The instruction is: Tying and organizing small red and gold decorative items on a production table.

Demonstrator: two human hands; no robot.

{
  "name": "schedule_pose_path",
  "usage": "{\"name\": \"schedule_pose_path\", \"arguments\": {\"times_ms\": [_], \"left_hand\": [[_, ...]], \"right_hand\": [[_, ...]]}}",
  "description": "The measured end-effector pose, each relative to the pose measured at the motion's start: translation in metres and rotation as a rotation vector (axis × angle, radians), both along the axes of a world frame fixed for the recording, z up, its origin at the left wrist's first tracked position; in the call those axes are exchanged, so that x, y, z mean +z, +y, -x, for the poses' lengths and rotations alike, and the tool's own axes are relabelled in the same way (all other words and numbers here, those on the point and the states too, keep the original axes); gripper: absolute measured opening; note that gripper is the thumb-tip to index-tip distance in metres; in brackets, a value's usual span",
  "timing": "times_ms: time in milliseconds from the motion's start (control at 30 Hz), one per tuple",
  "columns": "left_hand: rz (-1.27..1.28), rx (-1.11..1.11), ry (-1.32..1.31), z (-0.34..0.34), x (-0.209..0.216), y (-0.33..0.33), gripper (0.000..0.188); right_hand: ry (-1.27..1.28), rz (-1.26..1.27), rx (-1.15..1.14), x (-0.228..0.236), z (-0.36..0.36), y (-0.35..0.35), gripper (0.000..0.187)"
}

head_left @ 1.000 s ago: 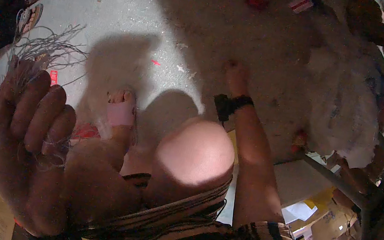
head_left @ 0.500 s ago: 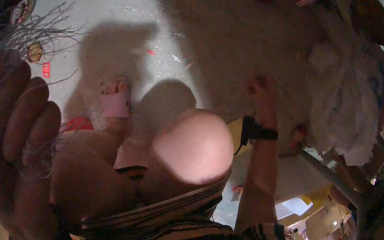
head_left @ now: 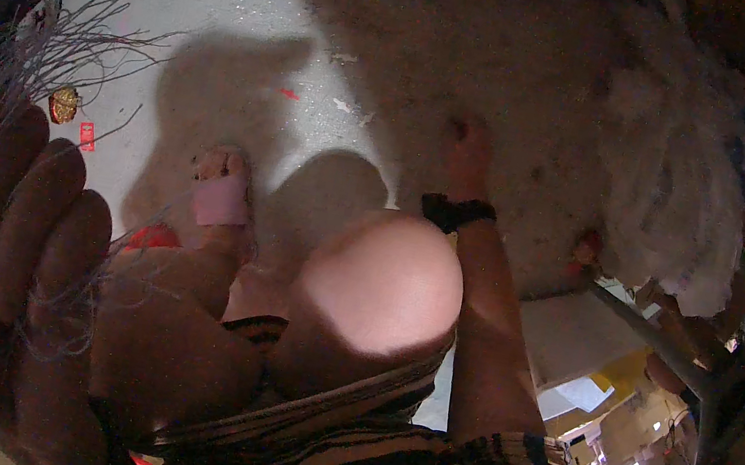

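Observation:
My left hand is large and close at the left, its fingers curled round a bundle of thin grey strings. Loose ends fan out above the fingers, and fine loops hang below them. In dim shadow beyond my knee, my right hand looks small and closed. Whether anything is in its fingers is too dark to see. A black band circles that wrist.
My lit knee and a foot in a pink sandal are in the middle. A crumpled whitish plastic sheet hangs at the right beside a bar. A small red packet and a gold-and-red round thing lie at the left.
My right hand has moved left and slightly farther out, its forearm now alongside the knee. My left hand, still round the strings, has shifted slightly left.

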State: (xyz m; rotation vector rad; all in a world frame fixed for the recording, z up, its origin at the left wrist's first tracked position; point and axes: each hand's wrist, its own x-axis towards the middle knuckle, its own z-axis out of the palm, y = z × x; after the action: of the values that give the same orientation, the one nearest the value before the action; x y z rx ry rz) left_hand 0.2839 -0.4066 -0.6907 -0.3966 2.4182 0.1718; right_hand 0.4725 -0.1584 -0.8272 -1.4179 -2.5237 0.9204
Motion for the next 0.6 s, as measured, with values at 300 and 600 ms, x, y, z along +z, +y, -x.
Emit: {"name": "schedule_pose_path", "arguments": {"times_ms": [300, 600], "left_hand": [[-0.033, 0.055, -0.003, 0.016, 0.013, -0.089, 0.031], [-0.116, 0.102, -0.019, 0.028, 0.023, -0.149, 0.032]], "right_hand": [[0.110, 0.442, 0.221, 0.050, 0.030, -0.025, 0.015], [0.083, 0.260, 0.923, 0.030, 0.090, -0.091, 0.014]]}}
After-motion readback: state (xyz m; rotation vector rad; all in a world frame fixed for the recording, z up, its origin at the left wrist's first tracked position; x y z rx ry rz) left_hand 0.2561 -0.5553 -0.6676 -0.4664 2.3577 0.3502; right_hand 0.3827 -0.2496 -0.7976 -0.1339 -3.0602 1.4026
